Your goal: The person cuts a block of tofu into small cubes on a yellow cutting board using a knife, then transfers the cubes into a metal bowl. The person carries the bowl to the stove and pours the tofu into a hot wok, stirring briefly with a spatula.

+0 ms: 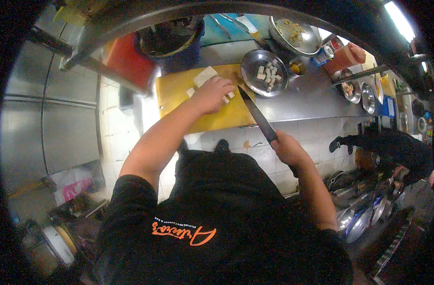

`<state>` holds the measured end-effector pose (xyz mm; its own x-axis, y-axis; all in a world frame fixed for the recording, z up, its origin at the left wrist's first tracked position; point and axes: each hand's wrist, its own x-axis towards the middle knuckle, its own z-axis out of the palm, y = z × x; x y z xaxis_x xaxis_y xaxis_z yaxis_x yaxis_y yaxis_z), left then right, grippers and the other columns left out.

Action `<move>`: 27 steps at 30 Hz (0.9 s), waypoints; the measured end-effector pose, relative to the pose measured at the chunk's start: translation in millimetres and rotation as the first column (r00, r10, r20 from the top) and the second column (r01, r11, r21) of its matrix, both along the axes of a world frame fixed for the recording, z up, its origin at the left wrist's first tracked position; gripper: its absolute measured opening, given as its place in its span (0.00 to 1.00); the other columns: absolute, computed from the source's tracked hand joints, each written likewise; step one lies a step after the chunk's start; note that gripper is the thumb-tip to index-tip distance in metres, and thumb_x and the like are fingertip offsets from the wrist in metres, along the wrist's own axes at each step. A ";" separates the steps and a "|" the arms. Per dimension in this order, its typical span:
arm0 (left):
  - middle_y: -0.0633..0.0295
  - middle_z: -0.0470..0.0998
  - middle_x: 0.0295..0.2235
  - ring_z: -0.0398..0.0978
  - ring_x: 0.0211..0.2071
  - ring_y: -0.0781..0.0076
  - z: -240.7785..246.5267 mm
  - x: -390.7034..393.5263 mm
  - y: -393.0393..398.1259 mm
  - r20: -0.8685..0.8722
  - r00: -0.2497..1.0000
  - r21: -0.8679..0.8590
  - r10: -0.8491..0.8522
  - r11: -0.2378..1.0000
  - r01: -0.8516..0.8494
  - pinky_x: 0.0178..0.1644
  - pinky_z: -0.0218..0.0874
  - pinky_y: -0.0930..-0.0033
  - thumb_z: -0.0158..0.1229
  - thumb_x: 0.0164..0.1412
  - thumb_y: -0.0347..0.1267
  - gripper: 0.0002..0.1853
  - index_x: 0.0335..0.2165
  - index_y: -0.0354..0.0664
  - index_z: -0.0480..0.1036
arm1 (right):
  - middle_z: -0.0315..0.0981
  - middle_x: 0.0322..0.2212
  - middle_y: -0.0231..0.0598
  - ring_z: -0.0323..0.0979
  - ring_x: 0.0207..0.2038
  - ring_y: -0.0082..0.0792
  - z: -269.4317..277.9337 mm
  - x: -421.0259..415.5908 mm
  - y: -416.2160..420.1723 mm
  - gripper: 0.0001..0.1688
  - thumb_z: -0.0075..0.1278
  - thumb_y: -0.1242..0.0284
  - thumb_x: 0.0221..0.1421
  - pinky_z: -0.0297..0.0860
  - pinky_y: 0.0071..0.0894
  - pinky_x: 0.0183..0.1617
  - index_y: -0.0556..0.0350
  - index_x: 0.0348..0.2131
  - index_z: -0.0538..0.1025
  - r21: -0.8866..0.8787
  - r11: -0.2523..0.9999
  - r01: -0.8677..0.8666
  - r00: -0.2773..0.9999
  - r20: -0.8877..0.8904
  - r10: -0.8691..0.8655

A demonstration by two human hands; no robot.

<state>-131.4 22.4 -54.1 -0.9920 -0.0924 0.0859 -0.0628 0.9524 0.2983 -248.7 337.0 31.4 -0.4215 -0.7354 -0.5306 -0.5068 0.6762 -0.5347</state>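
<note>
My left hand [215, 95] is over the yellow cutting board [178, 110], fingers curled around small white cubes [230, 95] that look like tofu and partly show below the fingertips. Just beyond it lies a larger white block [205, 75], and a smaller white piece [190, 92] sits to its left. In my right hand [291, 149] is the handle of a long dark-bladed kitchen knife [256, 112]. Its tip points away from me over the board's right part. Right of the board, a round metal plate [247, 80] holds several white cubes [270, 74].
A steel counter [306, 101] extends right, with a small cup of yellow food [296, 68], a large metal bowl [304, 46] and a can [323, 56]. Behind the board stand a dark blue tub [192, 53] and a turquoise board [217, 32] bearing utensils. Another person [391, 146] is at far right.
</note>
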 end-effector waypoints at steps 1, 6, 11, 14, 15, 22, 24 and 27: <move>0.55 0.74 0.45 0.70 0.51 0.52 1.9 -5.0 -1.3 0.104 0.994 -0.020 -0.036 0.999 0.038 0.56 0.63 0.53 0.65 0.50 0.32 0.22 0.45 0.42 0.74 | 0.73 0.31 0.62 0.72 0.38 0.62 -0.4 2.0 0.7 0.13 0.44 0.71 0.60 0.67 0.52 0.43 0.63 0.41 0.68 -0.001 1.000 0.000 1.000 -0.005 0.000; 0.53 0.75 0.43 0.71 0.49 0.50 0.0 -3.8 4.9 0.212 0.967 0.109 0.144 0.979 -0.170 0.55 0.64 0.52 0.64 0.51 0.38 0.21 0.43 0.41 0.75 | 0.74 0.34 0.66 0.72 0.40 0.67 -1.1 10.6 2.0 0.13 0.44 0.70 0.60 0.67 0.55 0.44 0.63 0.39 0.67 -0.015 0.999 0.037 0.999 -0.002 -0.037; 0.50 0.74 0.45 0.71 0.50 0.49 4.2 15.0 22.5 0.098 0.956 0.141 0.276 0.947 -0.288 0.56 0.63 0.53 0.65 0.52 0.42 0.24 0.45 0.41 0.75 | 0.76 0.38 0.63 0.73 0.44 0.66 0.8 20.6 -5.4 0.16 0.42 0.69 0.60 0.67 0.60 0.50 0.61 0.43 0.71 0.130 0.991 0.013 0.999 -0.039 -0.008; 0.50 0.74 0.45 0.70 0.51 0.48 -0.6 22.5 23.0 0.080 0.958 0.138 0.275 0.949 -0.284 0.56 0.62 0.53 0.63 0.53 0.40 0.22 0.45 0.40 0.74 | 0.76 0.37 0.62 0.74 0.43 0.65 -5.8 27.5 -16.1 0.17 0.42 0.68 0.59 0.67 0.60 0.49 0.61 0.44 0.70 0.150 0.989 -0.007 0.997 -0.072 0.018; 0.50 0.74 0.45 0.70 0.51 0.48 -1.8 22.5 23.4 0.101 0.954 0.141 0.282 0.945 -0.295 0.56 0.63 0.53 0.63 0.53 0.40 0.22 0.45 0.40 0.74 | 0.76 0.37 0.62 0.74 0.43 0.64 -9.4 28.1 -18.5 0.17 0.42 0.68 0.59 0.68 0.60 0.49 0.61 0.44 0.70 0.158 0.987 -0.017 0.996 -0.086 0.031; 0.49 0.73 0.42 0.72 0.47 0.47 -1.5 27.3 32.6 -0.074 0.963 0.221 0.260 0.946 -0.238 0.52 0.65 0.52 0.60 0.52 0.33 0.19 0.44 0.40 0.74 | 0.77 0.36 0.62 0.74 0.42 0.64 7.5 31.9 -27.8 0.16 0.42 0.68 0.61 0.68 0.61 0.48 0.59 0.45 0.67 0.208 0.977 -0.041 0.988 -0.136 0.070; 0.50 0.73 0.43 0.72 0.48 0.48 1.6 24.6 30.3 0.058 0.967 0.225 0.248 0.940 -0.255 0.54 0.65 0.53 0.61 0.53 0.35 0.20 0.46 0.42 0.74 | 0.76 0.33 0.64 0.73 0.40 0.67 21.4 33.6 -30.2 0.11 0.39 0.71 0.62 0.67 0.62 0.46 0.60 0.41 0.66 0.201 0.977 -0.066 0.985 -0.142 0.096; 0.51 0.73 0.42 0.72 0.48 0.49 -2.0 24.6 28.0 0.070 0.970 0.224 0.234 0.944 -0.244 0.53 0.66 0.54 0.61 0.54 0.35 0.20 0.46 0.43 0.75 | 0.76 0.33 0.63 0.74 0.40 0.66 27.6 34.1 -35.2 0.11 0.38 0.72 0.61 0.67 0.62 0.47 0.60 0.40 0.66 0.253 0.962 -0.102 0.979 -0.147 0.143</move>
